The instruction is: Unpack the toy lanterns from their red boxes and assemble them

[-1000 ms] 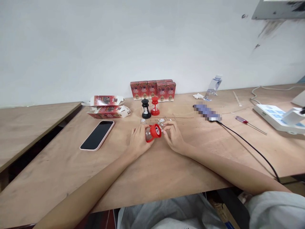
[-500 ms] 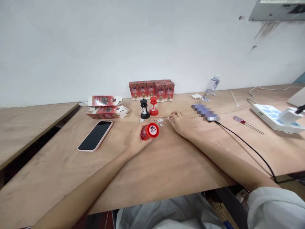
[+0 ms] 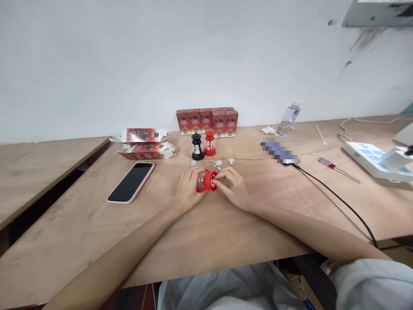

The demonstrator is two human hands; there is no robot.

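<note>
Centrally, the left hand (image 3: 189, 187) curls closed around a red lantern with a clear middle (image 3: 211, 181), tilted with its round end toward the right hand (image 3: 234, 187). That hand's fingers are bent in, fingertips at that end; whether they pinch something small cannot be told. Just beyond lie small white and wiry parts (image 3: 218, 163), then a black lantern (image 3: 197, 148) and an upright red lantern (image 3: 210, 145). Behind them, near the wall, stand red printed boxes (image 3: 206, 122), their pale lettering too small to read. At left, opened red-and-white cartons (image 3: 145, 148) lie beyond a dark-screened phone (image 3: 130, 183). At right are a pixelated blue item (image 3: 279, 151) on a black cable, a clear bottle (image 3: 288, 118) farther off, a red-handled screwdriver (image 3: 327, 162) and a white power strip (image 3: 361, 156) with illegible blue labels.
</note>
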